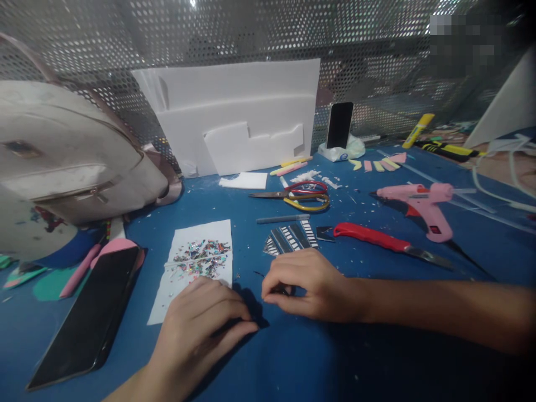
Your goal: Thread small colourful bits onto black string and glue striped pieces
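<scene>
At the near side of the blue table (301, 363): two bare hands sit low over the surface, slightly apart from each other.
Left hand (205, 318): palm down, fingers loosely bent, thumb tip close to the forefinger; whether it pinches anything cannot be told.
Right hand (312, 282): fingers curled inward, thumb and forefinger about meeting; something small and dark shows within the curl, but whether it is gripped is unclear.
White paper (161, 307): partly behind the left hand, bearing loose coloured flakes (205, 259); a brush of the knuckles or a puff of air could scatter them.
Striped pieces (291, 237): just beyond the right hand; a forward slide of the knuckles could knock them askew.
Red-handled tool (371, 235): beyond the right forearm, its metal end bare; if that is sharp, a sideways sweep could nick the arm.
Pink glue gun (422, 196): on its side, dark cord (469, 259) trailing towards the forearm; a snag could drag it, and a hot nozzle could burn.
Markings: a dark label (436, 229) on the glue gun's handle and a blue mark on the white packet (355, 148) are too small to read; no brand is legible.
</scene>
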The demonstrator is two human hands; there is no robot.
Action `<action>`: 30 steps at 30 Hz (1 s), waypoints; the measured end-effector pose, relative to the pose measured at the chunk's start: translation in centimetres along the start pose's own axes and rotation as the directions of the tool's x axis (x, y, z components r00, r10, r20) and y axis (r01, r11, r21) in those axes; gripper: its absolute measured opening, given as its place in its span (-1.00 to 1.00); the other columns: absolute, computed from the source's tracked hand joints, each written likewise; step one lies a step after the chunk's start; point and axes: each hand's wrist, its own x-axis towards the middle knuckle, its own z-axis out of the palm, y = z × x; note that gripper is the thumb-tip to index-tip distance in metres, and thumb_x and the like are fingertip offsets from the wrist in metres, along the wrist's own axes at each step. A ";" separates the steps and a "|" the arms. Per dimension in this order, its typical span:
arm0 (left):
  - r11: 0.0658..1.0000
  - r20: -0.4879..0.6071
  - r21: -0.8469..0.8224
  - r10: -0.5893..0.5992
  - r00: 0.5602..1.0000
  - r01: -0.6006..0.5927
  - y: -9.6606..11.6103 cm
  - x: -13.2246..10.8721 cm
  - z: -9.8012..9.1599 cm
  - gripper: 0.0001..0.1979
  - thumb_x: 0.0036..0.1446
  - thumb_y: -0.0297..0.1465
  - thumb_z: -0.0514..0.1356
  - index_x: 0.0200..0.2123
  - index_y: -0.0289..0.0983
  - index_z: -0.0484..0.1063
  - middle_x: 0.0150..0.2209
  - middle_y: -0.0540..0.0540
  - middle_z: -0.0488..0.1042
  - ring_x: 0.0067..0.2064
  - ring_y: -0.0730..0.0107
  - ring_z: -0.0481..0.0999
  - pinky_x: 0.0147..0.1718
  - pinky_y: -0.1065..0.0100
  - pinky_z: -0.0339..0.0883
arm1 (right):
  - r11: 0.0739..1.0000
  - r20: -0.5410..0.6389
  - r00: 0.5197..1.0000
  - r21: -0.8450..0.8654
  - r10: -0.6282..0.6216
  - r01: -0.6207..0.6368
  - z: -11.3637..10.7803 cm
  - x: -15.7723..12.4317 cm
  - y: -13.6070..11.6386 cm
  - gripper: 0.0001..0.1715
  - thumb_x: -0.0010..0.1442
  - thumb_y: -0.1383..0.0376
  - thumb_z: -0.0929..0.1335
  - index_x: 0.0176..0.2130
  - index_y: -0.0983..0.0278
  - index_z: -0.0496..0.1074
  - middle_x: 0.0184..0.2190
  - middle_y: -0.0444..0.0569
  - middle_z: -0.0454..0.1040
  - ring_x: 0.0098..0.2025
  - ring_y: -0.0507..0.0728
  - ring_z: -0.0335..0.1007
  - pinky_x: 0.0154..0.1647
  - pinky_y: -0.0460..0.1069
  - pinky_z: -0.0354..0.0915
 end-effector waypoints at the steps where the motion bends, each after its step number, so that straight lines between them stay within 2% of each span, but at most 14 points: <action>1: 1.000 -0.001 0.001 0.003 1.000 -0.003 0.0 0.0 0.0 -0.95 0.17 -0.42 0.28 -0.34 -0.25 0.47 -0.41 0.02 0.54 -0.39 0.39 0.48 -0.33 0.29 0.24 | 1.000 -0.001 1.000 0.001 -0.001 0.001 0.0 0.0 0.0 -0.95 0.25 0.35 0.34 -0.29 0.29 0.42 -0.43 -0.17 0.44 -0.43 -0.06 0.28 -0.34 -0.13 0.20; 30: 1.000 -0.002 0.008 0.008 1.000 -0.008 -0.1 0.2 0.1 -0.95 0.17 -0.41 0.27 -0.35 -0.24 0.47 -0.42 0.03 0.54 -0.39 0.39 0.49 -0.35 0.29 0.24 | 1.000 0.006 1.000 0.003 0.005 -0.005 0.0 0.2 0.0 -0.96 0.24 0.37 0.35 -0.30 0.29 0.42 -0.44 -0.19 0.42 -0.44 -0.07 0.26 -0.37 -0.14 0.19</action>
